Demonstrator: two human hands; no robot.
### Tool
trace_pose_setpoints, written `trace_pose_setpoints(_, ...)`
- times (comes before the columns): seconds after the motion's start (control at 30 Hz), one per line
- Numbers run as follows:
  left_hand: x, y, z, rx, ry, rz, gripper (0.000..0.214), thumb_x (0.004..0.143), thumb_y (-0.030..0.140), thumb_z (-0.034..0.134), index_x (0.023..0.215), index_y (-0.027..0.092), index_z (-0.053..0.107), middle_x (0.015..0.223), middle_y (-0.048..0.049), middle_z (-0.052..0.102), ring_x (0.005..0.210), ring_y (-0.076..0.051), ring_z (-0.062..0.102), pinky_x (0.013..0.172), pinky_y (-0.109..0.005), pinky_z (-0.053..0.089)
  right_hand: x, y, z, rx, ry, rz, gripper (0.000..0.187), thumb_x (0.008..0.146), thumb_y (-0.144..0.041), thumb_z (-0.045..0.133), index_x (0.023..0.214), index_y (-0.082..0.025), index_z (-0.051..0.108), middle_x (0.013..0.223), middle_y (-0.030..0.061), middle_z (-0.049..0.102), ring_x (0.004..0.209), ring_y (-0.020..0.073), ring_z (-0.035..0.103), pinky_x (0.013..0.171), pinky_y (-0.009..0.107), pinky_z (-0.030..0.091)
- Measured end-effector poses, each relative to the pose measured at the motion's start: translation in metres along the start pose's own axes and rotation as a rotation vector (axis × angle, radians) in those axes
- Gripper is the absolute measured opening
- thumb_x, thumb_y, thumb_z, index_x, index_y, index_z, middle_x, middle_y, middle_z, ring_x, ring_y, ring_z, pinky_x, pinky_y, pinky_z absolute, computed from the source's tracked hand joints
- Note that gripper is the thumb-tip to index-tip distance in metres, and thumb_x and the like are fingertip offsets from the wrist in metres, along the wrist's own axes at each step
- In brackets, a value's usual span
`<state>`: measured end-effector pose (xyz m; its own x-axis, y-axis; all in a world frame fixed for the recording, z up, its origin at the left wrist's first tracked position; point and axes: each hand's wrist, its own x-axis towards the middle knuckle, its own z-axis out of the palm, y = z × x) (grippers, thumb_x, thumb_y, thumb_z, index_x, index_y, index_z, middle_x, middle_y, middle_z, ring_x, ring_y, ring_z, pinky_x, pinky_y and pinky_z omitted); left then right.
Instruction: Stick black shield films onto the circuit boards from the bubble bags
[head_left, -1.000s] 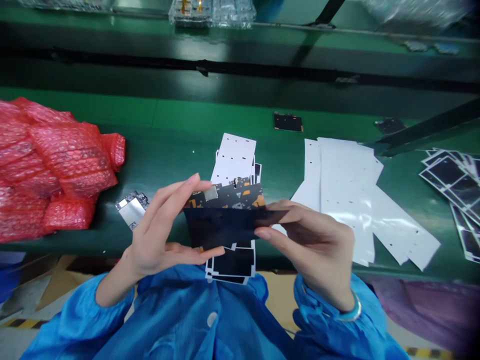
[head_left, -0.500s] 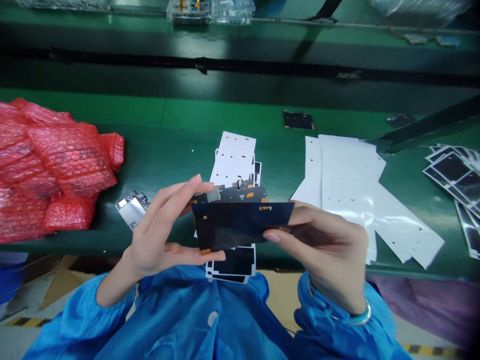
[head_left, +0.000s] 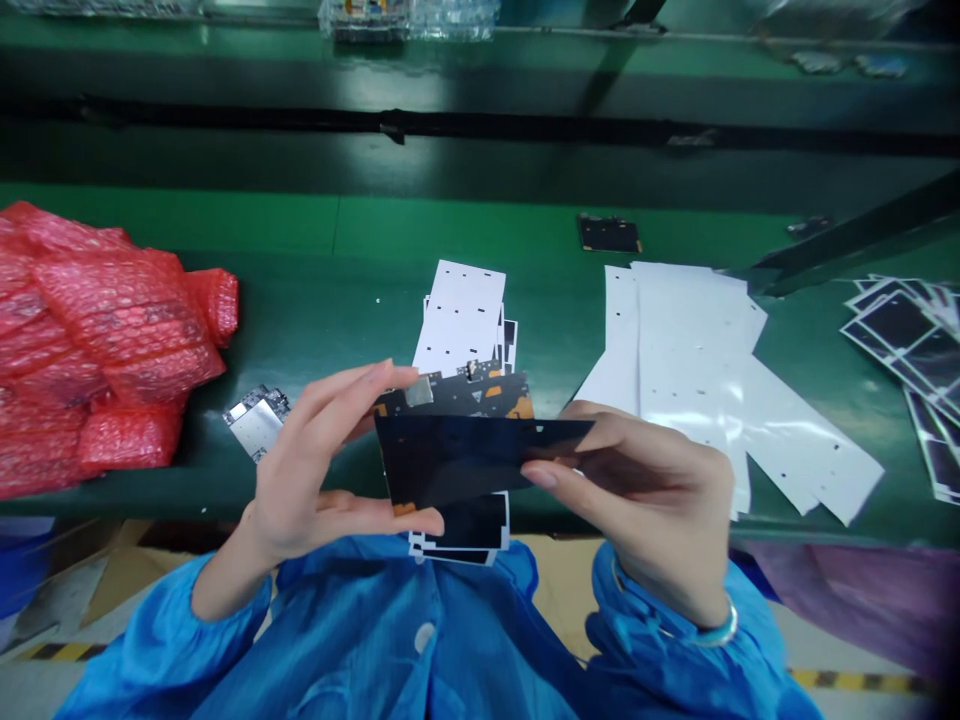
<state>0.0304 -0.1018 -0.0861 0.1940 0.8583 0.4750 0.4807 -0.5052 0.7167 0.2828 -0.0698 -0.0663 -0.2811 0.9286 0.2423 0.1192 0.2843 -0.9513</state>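
In front of my chest, my left hand [head_left: 307, 470] grips a circuit board [head_left: 491, 397] by its left side, fingers at the far edge and thumb at the near edge. The board's far strip shows orange patches and a silvery block. A thin black sheet [head_left: 450, 460] covers the nearer part of the board. My right hand [head_left: 652, 490] pinches this sheet at its right end between thumb and fingers. How much of the sheet touches the board cannot be seen. Beneath both hands lies a stack of white-backed sheets [head_left: 461, 315] with black pieces on them.
Red bubble-wrap bundles [head_left: 120, 350] fill the left side, with another circuit board [head_left: 257, 425] near them. White sheets [head_left: 690, 350] overlap on the right, and black-and-white frame sheets [head_left: 907, 345] lie at the far right. A dark board [head_left: 609, 234] sits farther back, below a shelf edge [head_left: 450, 120].
The black sheet's far edge has come slightly nearer to me, and orange marks near its right end no longer show. Both hands keep their holds; the whole view has shifted a little.
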Motion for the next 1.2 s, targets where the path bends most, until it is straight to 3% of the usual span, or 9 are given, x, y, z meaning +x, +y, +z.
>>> trace_pose_setpoints(0.23,0.002,-0.001,0.002,0.033,0.035,0.072,0.097,0.074,0.051,0.084,0.156,0.041,0.033,0.137,-0.0080,0.061,0.124,-0.026,0.064,0.079,-0.032,0.068,-0.001,0.000,0.001,-0.008,0.020,0.008,0.015,0.081,-0.018,0.082,0.075,-0.024,0.069,0.068,-0.0014,0.066,0.061,0.0136,0.059,0.050,0.026,0.051)
trace_pose_setpoints(0.47,0.002,-0.001,0.003,0.053,0.046,0.085,0.094,0.076,0.046,0.085,0.155,0.040,0.034,0.136,-0.0097,0.062,0.122,-0.028,0.065,0.082,-0.040,0.068,0.000,0.000,0.001,0.016,0.047,0.017,0.015,0.080,-0.018,0.082,0.074,-0.023,0.069,0.068,-0.0005,0.067,0.060,0.0139,0.060,0.049,0.026,0.053)
trace_pose_setpoints(0.7,0.003,-0.005,0.007,0.064,0.058,0.129,0.091,0.078,0.046,0.084,0.154,0.042,0.035,0.136,-0.0100,0.060,0.122,-0.028,0.064,0.080,-0.040,0.068,0.001,-0.001,0.001,0.037,0.026,0.008,0.015,0.081,-0.013,0.080,0.076,-0.024,0.071,0.068,-0.0023,0.066,0.060,0.0118,0.059,0.051,0.023,0.053)
trace_pose_setpoints(0.87,0.010,0.000,0.004,0.140,0.070,0.235,0.075,0.077,0.038,0.086,0.144,0.041,0.053,0.138,-0.0058,0.057,0.114,-0.023,0.068,0.081,-0.034,0.069,0.002,-0.002,0.001,0.005,0.028,0.031,0.013,0.083,-0.017,0.078,0.076,-0.025,0.070,0.070,-0.0012,0.068,0.062,0.0142,0.063,0.051,0.026,0.055)
trace_pose_setpoints(0.97,0.013,0.001,0.002,0.158,-0.054,0.154,0.059,0.078,0.030,0.085,0.132,0.044,0.063,0.129,0.0001,0.064,0.098,-0.019,0.073,0.074,-0.032,0.072,0.003,-0.003,0.005,-0.141,0.027,-0.042,0.012,0.085,-0.017,0.076,0.080,-0.026,0.070,0.072,-0.0016,0.070,0.061,0.0147,0.064,0.052,0.028,0.055)
trace_pose_setpoints(1.07,0.010,0.003,0.003,0.023,-0.105,-0.029,0.070,0.081,0.030,0.083,0.141,0.047,0.052,0.118,0.0016,0.070,0.089,-0.019,0.075,0.065,-0.033,0.073,0.002,-0.005,0.008,-0.448,0.022,-0.196,0.009,0.093,-0.020,0.069,0.087,-0.026,0.073,0.077,0.0004,0.073,0.063,0.0145,0.066,0.053,0.027,0.053)
trace_pose_setpoints(1.13,0.004,0.005,0.003,-0.007,-0.103,-0.067,0.073,0.082,0.031,0.083,0.145,0.046,0.048,0.119,0.0004,0.071,0.090,-0.020,0.076,0.063,-0.034,0.073,0.001,-0.005,0.005,-0.675,0.016,-0.249,0.019,0.100,-0.030,0.061,0.087,-0.024,0.074,0.072,0.0018,0.073,0.058,0.0129,0.064,0.047,0.025,0.045)
trace_pose_setpoints(1.2,0.001,0.008,0.000,0.016,-0.109,-0.042,0.063,0.080,0.034,0.084,0.137,0.042,0.057,0.120,-0.0003,0.071,0.090,-0.020,0.076,0.064,-0.033,0.073,0.002,0.000,-0.003,-0.858,0.031,-0.230,0.040,0.104,-0.044,0.050,0.081,-0.021,0.073,0.061,0.0022,0.069,0.048,0.0114,0.058,0.041,0.026,0.035)
